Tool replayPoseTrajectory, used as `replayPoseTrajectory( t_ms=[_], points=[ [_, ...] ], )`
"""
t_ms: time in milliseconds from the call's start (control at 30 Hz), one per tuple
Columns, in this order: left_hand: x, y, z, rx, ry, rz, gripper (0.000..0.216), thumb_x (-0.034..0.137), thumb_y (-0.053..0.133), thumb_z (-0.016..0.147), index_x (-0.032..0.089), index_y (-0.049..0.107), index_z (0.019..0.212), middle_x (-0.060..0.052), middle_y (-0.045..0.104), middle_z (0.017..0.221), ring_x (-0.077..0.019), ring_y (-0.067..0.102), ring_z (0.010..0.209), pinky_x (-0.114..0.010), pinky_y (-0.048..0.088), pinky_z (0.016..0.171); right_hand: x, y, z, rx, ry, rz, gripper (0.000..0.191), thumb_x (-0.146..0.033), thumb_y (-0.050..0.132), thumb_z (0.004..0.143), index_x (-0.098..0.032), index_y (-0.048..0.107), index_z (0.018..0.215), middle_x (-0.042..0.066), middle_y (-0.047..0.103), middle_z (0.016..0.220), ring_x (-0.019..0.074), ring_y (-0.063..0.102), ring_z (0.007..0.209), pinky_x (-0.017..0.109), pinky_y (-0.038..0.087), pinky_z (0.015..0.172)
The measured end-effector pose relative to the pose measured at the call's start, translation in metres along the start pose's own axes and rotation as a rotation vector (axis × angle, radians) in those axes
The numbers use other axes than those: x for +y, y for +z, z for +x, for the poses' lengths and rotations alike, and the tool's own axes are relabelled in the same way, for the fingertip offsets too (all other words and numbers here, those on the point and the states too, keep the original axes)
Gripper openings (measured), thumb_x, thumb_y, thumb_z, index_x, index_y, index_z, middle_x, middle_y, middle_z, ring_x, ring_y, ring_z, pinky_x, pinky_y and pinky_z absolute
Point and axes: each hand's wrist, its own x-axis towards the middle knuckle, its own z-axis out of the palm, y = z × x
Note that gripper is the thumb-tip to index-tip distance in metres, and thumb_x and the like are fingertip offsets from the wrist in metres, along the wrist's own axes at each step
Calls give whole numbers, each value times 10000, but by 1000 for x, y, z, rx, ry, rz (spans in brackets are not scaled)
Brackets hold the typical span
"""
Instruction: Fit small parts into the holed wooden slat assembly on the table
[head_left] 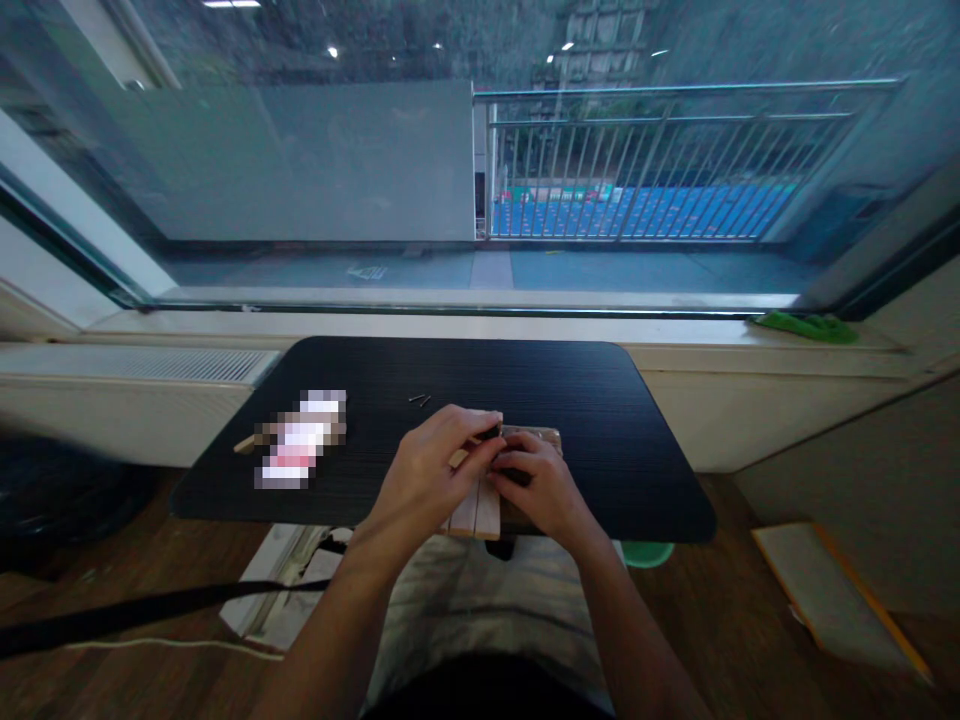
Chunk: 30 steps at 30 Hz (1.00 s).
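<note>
My left hand is closed, thumb and fingers pinching a small dark piece whose kind I cannot make out. Close against it, my right hand has its fingertips pressed together at the same spot; what they hold is hidden. Beneath both hands lie pale wooden slats side by side at the near edge of the black table. Behind the right fingers shows the end of a brownish wooden piece. Several small screws or nails lie beyond the left hand.
On the table's left are a pixelated bright object and a wooden stick. A window sill runs behind the table, with a green cloth on its right. Below are a green basin and a white box.
</note>
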Motion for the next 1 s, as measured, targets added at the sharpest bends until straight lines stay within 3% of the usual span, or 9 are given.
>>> replayPoseTrajectory(
  t_ms=[333, 533, 1000],
  points=[
    [-1, 2, 0, 14, 7, -18, 159, 159, 683, 899, 179, 716, 1054, -64, 775, 958, -162, 740, 883, -279, 620, 804, -4, -3, 2, 41, -11, 49, 184, -92, 629, 827, -239, 710, 904, 50, 730, 1028, 233, 667, 1045, 441, 512, 972],
    [-1, 2, -1, 12, -2, -23, 169, 180, 671, 911, 184, 717, 1074, -66, 777, 959, -160, 743, 876, -276, 624, 792, -4, -4, 3, 87, 39, 100, 136, -112, 595, 860, -233, 636, 814, 58, 735, 959, 233, 684, 989, 434, 523, 935],
    [1, 1, -2, -36, -39, -36, 185, 182, 633, 923, 192, 714, 1089, -80, 789, 1047, -187, 755, 963, -315, 623, 884, -4, -6, 1, 45, -17, 41, 161, -140, 600, 895, -240, 724, 872, 57, 739, 1009, 224, 682, 1018, 420, 525, 936]
  ],
)
